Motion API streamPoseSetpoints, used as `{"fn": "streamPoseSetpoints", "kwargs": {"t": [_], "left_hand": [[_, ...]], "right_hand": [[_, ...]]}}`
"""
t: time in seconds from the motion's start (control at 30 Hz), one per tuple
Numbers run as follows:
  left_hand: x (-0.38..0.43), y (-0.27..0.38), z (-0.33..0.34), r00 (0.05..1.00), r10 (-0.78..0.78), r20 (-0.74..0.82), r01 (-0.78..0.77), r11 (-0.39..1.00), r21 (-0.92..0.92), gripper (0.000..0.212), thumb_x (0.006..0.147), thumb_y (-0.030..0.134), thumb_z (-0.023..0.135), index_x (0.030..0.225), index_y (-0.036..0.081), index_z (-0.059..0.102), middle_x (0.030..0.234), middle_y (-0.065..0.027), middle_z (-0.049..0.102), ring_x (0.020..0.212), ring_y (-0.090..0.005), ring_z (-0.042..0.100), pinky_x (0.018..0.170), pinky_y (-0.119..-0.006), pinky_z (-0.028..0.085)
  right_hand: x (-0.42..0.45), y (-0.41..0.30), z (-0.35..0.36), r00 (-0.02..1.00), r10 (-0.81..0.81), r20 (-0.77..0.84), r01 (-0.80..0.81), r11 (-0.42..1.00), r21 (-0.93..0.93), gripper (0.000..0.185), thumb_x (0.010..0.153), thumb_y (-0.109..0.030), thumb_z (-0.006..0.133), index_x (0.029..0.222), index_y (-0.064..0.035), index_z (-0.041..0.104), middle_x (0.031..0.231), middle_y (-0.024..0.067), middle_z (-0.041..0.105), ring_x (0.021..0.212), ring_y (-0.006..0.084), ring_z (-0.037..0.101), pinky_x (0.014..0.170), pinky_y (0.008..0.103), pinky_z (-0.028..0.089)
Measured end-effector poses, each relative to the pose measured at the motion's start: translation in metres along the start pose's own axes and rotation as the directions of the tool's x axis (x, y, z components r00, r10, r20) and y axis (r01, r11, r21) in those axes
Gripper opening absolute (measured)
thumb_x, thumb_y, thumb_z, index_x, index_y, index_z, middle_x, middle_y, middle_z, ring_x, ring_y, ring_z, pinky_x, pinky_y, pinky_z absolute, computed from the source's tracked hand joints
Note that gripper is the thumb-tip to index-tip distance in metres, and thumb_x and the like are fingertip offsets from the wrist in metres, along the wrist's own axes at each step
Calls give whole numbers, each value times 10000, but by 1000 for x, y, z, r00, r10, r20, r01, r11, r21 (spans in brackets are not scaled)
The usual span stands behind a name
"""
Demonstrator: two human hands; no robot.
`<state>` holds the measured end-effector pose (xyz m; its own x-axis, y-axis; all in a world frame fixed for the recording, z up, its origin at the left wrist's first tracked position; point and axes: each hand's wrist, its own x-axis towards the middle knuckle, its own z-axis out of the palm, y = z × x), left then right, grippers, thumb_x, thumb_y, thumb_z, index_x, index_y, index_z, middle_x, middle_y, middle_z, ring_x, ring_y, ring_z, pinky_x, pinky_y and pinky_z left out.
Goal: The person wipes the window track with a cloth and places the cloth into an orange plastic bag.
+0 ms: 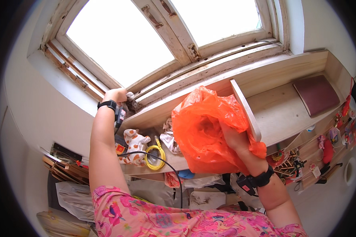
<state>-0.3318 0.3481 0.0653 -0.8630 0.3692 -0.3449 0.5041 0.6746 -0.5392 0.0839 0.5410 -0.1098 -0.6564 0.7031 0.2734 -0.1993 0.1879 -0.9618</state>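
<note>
My left hand (117, 95) reaches to the lower left corner of the wooden window frame (154, 77). A crumpled whitish wad (131, 97), tissue or cloth, shows at its fingers, pressed near the dirty sill. My right hand (235, 142) grips an orange plastic bag (190, 142), its mouth spread open towards me. The bag's folds hide some of the fingers. Below my left hand, on the shelf, lie a spotted plush toy (135, 145), a coiled yellow cable (155, 158) and some crumpled white tissue or cloth (169, 140).
An upright wooden divider (246, 111) stands right of the bag. Beyond it a dark red book or folder (316, 94) lies in the shelf compartment. A black cable (178, 174) hangs across the shelf front. Small trinkets hang at the right, including a red plush item (327, 152).
</note>
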Motion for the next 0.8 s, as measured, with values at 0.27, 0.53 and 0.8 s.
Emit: {"fn": "streamPoseSetpoints", "kwargs": {"t": [0.27,0.53,0.8], "left_hand": [[-33,111,-66,963,167,-212,-150,984,96,177,753,32,509,826,-28,659,825,-179,664,717,-278,660,630,-361,528],[-32,188,-114,641,560,-524,-552,811,192,221,674,3,529,860,-10,648,902,-204,633,884,-356,598,745,-369,495],[-28,182,-99,222,379,-898,-360,888,286,207,716,-50,522,906,24,555,902,-165,588,908,-327,579,788,-350,502]], "right_hand": [[0,-9,-7,999,37,-3,-37,998,48,264,886,-198,530,1100,-43,546,1099,115,581,1049,251,544,875,341,434],[1,1,-5,998,-62,-24,62,998,21,269,893,-197,518,1113,-44,543,1113,123,577,1064,264,537,884,346,429],[2,1,-9,996,74,43,-76,995,64,250,894,-205,514,1080,-42,553,1082,125,584,1043,263,545,867,350,435]]}}
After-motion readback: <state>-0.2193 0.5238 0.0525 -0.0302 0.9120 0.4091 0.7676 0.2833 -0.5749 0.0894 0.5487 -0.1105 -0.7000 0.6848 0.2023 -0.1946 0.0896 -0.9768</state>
